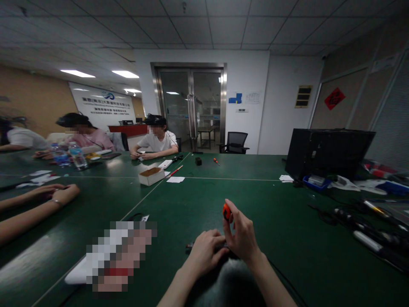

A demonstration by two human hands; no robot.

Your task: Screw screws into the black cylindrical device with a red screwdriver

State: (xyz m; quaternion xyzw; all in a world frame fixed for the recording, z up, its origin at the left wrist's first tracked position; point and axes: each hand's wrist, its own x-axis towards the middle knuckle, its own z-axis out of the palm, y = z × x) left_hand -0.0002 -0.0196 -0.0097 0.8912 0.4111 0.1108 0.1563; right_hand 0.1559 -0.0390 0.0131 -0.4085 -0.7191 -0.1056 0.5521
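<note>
My right hand (241, 232) is raised just above the green table (198, 204) with its fingers pinched round the orange handle of a small screwdriver (226, 211), held upright. My left hand (206, 249) lies beside it, fingers curled down over a small dark object (190, 246) on the table; most of that object is hidden under the two hands, so I cannot name it.
A co-worker's forearms (38, 204) rest at the left edge. Two more people sit at the far left. An open cardboard box (151, 175), papers, water bottles (76, 155) and another small screwdriver (216, 161) lie farther back. A black monitor (326, 151), cables and tools (367, 230) crowd the right.
</note>
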